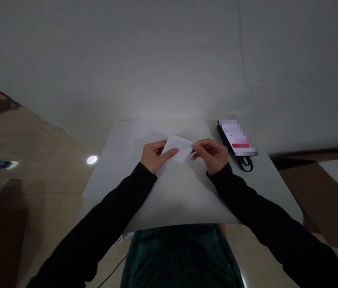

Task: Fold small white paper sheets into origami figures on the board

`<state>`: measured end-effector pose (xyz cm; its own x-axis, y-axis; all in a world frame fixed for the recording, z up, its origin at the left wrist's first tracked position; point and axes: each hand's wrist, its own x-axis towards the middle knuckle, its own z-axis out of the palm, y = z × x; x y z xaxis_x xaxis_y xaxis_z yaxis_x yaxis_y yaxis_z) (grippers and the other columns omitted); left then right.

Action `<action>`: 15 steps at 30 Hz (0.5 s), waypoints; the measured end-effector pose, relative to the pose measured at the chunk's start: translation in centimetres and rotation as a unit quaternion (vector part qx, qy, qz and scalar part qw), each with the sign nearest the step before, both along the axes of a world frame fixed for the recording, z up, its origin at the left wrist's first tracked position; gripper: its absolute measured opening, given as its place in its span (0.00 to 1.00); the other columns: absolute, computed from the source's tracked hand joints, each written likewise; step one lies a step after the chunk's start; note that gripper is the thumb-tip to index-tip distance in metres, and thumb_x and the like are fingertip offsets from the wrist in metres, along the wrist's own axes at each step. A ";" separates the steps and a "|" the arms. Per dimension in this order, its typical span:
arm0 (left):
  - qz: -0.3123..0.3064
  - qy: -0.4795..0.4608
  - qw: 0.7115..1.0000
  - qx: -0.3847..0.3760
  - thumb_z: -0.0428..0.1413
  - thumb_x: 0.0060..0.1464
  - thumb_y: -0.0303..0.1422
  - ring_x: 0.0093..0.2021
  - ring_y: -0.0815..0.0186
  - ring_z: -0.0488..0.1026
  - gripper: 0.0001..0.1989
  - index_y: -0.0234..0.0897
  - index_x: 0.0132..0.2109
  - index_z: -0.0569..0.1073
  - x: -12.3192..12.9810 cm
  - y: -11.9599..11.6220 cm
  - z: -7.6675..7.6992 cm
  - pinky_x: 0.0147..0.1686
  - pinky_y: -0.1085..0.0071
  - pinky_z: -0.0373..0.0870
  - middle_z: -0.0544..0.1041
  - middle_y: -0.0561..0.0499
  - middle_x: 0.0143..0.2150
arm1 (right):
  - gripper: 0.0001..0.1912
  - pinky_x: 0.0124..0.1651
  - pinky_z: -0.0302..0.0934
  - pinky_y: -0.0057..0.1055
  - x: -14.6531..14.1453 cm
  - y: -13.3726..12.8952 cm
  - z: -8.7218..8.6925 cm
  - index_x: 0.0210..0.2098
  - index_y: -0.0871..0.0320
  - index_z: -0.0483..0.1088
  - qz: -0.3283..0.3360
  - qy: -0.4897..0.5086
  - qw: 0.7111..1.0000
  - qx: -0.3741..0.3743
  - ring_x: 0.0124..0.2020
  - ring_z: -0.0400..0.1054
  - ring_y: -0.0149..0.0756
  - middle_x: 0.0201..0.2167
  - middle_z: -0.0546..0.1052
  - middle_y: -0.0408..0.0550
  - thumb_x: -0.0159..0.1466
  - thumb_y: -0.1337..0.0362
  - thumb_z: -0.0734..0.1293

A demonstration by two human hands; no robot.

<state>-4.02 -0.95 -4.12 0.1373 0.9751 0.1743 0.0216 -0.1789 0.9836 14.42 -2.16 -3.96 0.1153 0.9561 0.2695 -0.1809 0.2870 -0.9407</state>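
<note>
2 hands (154, 157) (211, 156) pinch white paper (177, 149) btw

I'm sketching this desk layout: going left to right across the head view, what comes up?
Tiled floor, left hand, folded white paper, right hand, black-edged object with a blurred white label

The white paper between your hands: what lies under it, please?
Pinched by the left hand and right hand, the white paper hides the patch directly beneath it; around that show a pale tabletop and a larger white sheet.
</note>
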 end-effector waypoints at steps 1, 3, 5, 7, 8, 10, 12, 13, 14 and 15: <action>-0.004 -0.001 1.000 -0.003 0.66 0.44 0.38 0.29 0.66 0.75 0.13 0.34 0.37 0.80 0.0 0.0 0.0 0.31 0.72 0.70 0.80 0.48 0.32 | 0.09 0.21 0.69 0.28 0.0 -0.1 0.1 0.25 0.57 0.73 -0.002 -0.008 1.000 0.010 0.20 0.70 0.29 0.20 0.75 0.41 0.52 0.59 0.73; -0.008 -0.008 1.000 -0.007 0.66 0.44 0.37 0.29 0.67 0.75 0.13 0.33 0.35 0.79 0.1 0.0 0.1 0.31 0.72 0.70 0.80 0.48 0.31 | 0.08 0.21 0.67 0.28 0.1 -0.2 0.3 0.25 0.58 0.73 -0.009 -0.022 0.999 0.031 0.19 0.69 0.28 0.20 0.75 0.41 0.53 0.61 0.73; -0.003 -0.024 1.000 -0.002 0.67 0.42 0.36 0.31 0.67 0.75 0.14 0.33 0.36 0.78 0.2 0.0 0.3 0.32 0.72 0.71 0.80 0.48 0.33 | 0.07 0.22 0.67 0.28 0.2 -0.4 0.4 0.25 0.58 0.74 -0.015 -0.034 0.998 0.044 0.19 0.68 0.28 0.20 0.75 0.42 0.53 0.62 0.73; 0.009 -0.040 0.999 0.006 0.67 0.41 0.37 0.33 0.67 0.75 0.16 0.34 0.37 0.77 0.4 0.0 0.6 0.34 0.72 0.72 0.80 0.49 0.34 | 0.06 0.24 0.67 0.28 0.2 -0.6 0.5 0.25 0.58 0.74 -0.013 -0.048 0.998 0.044 0.21 0.70 0.29 0.21 0.76 0.43 0.53 0.62 0.73; 0.016 -0.044 0.999 0.008 0.66 0.42 0.37 0.33 0.67 0.76 0.15 0.34 0.38 0.77 0.5 0.0 0.7 0.36 0.71 0.72 0.80 0.48 0.35 | 0.06 0.24 0.67 0.28 0.1 -0.6 0.4 0.25 0.58 0.74 -0.010 -0.056 0.998 0.041 0.22 0.70 0.29 0.22 0.76 0.43 0.53 0.62 0.73; 0.023 -0.049 0.999 0.006 0.65 0.45 0.39 0.33 0.67 0.75 0.14 0.34 0.36 0.76 0.6 -0.1 0.9 0.37 0.71 0.72 0.79 0.48 0.34 | 0.07 0.24 0.67 0.28 0.0 -0.7 0.4 0.25 0.58 0.73 -0.009 -0.068 0.997 0.036 0.22 0.71 0.29 0.21 0.76 0.43 0.52 0.63 0.73; 0.017 -0.064 0.998 0.003 0.64 0.46 0.38 0.32 0.68 0.75 0.13 0.34 0.34 0.76 0.7 -0.1 0.9 0.37 0.71 0.72 0.79 0.48 0.33 | 0.07 0.23 0.67 0.27 -0.2 -0.6 0.3 0.24 0.58 0.73 -0.010 -0.067 0.997 0.030 0.20 0.70 0.28 0.20 0.75 0.42 0.51 0.63 0.74; 0.012 -0.075 0.997 0.003 0.65 0.44 0.38 0.32 0.68 0.75 0.13 0.34 0.34 0.76 0.8 -0.1 0.8 0.37 0.71 0.72 0.79 0.49 0.33 | 0.07 0.22 0.67 0.27 -0.2 -0.6 0.2 0.24 0.58 0.73 -0.008 -0.060 0.998 0.026 0.19 0.69 0.28 0.20 0.75 0.41 0.51 0.63 0.74; 0.008 -0.086 0.996 0.004 0.66 0.43 0.37 0.32 0.68 0.75 0.13 0.35 0.35 0.75 0.8 -0.1 0.7 0.37 0.71 0.72 0.79 0.49 0.33 | 0.07 0.22 0.68 0.27 -0.3 -0.5 0.1 0.25 0.57 0.73 -0.003 -0.052 0.998 0.019 0.19 0.69 0.28 0.20 0.75 0.41 0.51 0.62 0.74; 0.006 -0.093 0.996 0.004 0.67 0.41 0.36 0.33 0.68 0.75 0.14 0.35 0.35 0.75 0.8 -0.1 0.6 0.37 0.71 0.72 0.79 0.49 0.33 | 0.07 0.22 0.69 0.27 -0.4 -0.5 0.1 0.27 0.57 0.74 0.004 -0.047 0.999 0.012 0.19 0.70 0.28 0.21 0.76 0.41 0.51 0.62 0.74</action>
